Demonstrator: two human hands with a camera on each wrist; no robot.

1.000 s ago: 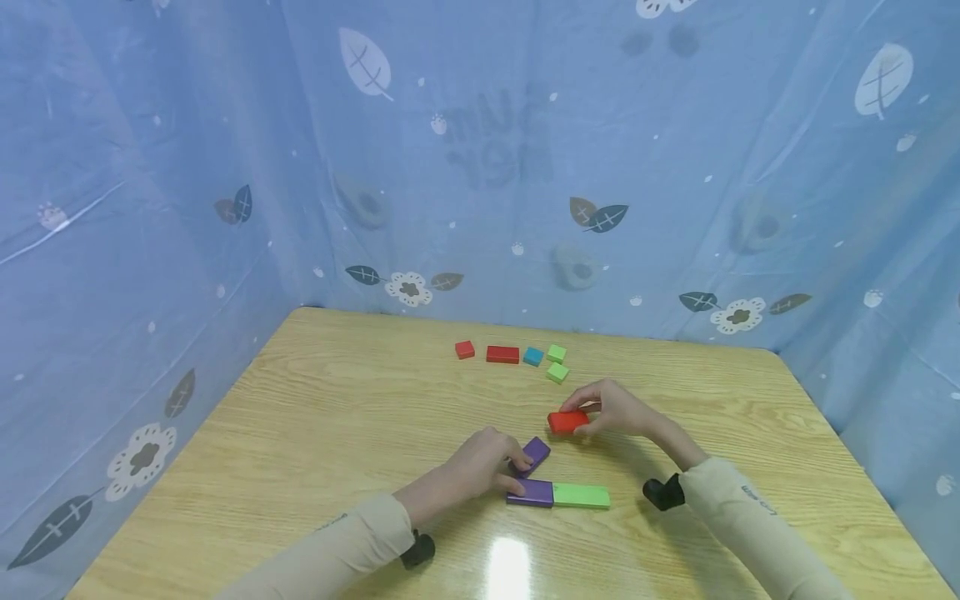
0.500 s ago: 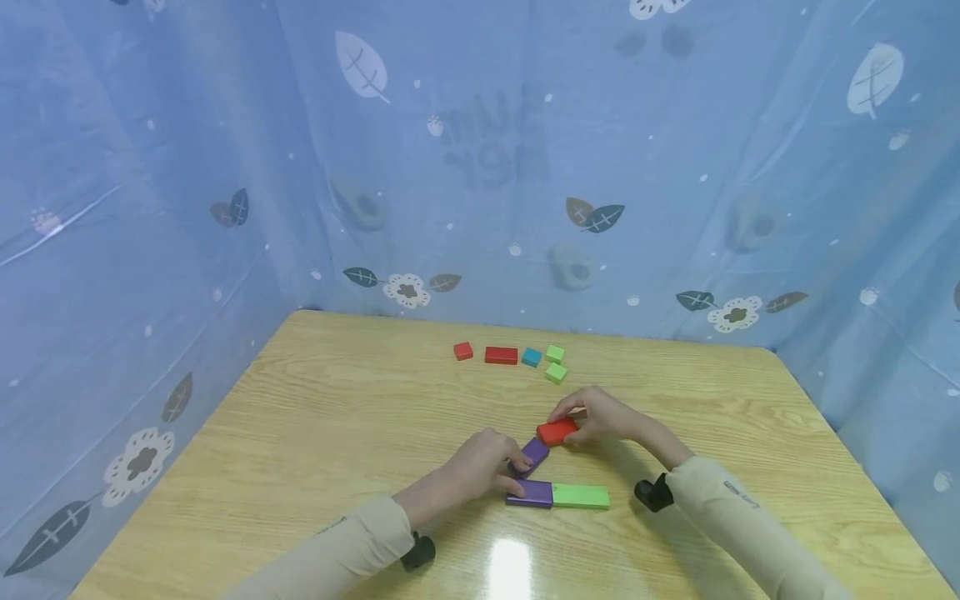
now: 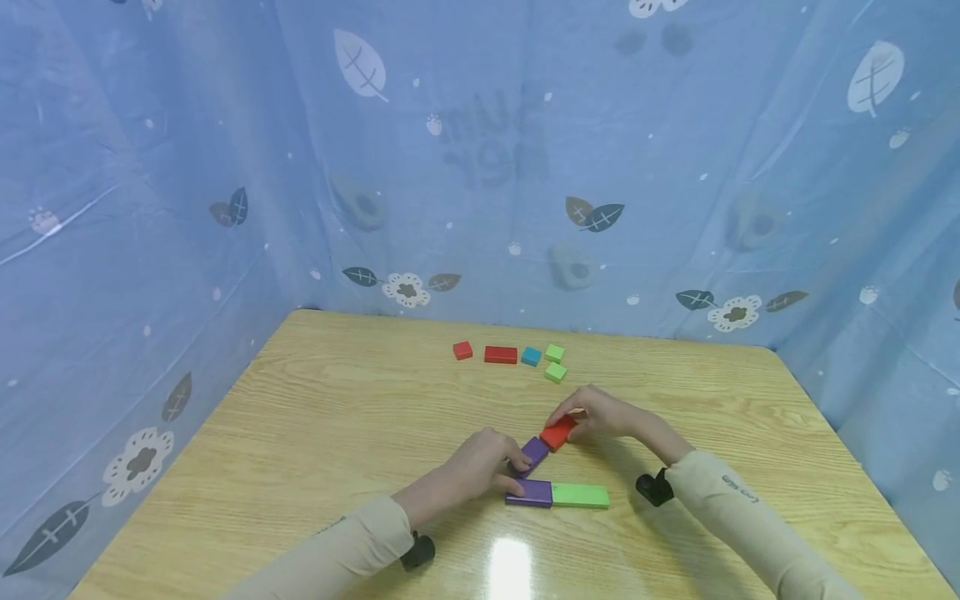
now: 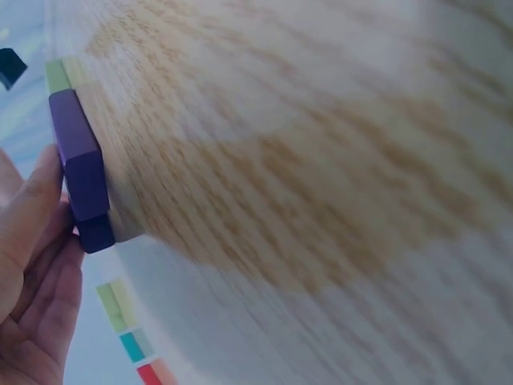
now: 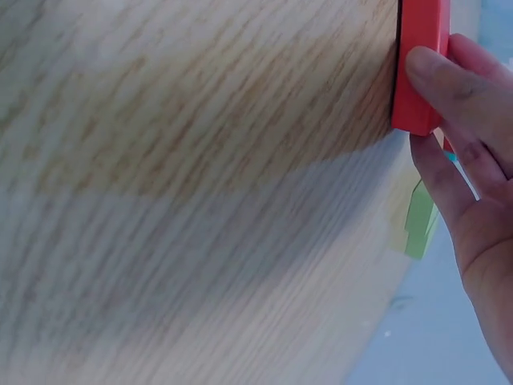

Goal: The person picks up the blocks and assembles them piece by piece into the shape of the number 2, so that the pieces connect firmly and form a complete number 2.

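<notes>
My left hand [image 3: 476, 463] has its thumb on a lower purple block [image 3: 536, 494] and its fingers on a second, slanted purple block [image 3: 536, 452]. In the left wrist view the thumb lies along one purple block [image 4: 86, 180], with the smaller-looking purple end [image 4: 98, 234] at the fingertips. A long light green block [image 3: 581, 496] continues the lower purple one to the right. With thumb and fingers my right hand [image 3: 603, 411] pinches a red block [image 3: 555, 436], tilted in line with the slanted purple block, ends close together. The right wrist view shows the thumb across this red block [image 5: 413, 108].
At the back of the wood table [image 3: 352, 400] lie a small red block [image 3: 462, 351], a long dark red block [image 3: 501, 355], a blue block [image 3: 531, 357] and two small green blocks [image 3: 555, 372]. A patterned blue curtain [image 3: 480, 167] surrounds the table's back and sides.
My right hand has brought the red block left and toward me, up to the slanted purple block, and turned it to the same slant. My left hand has stayed in place.
</notes>
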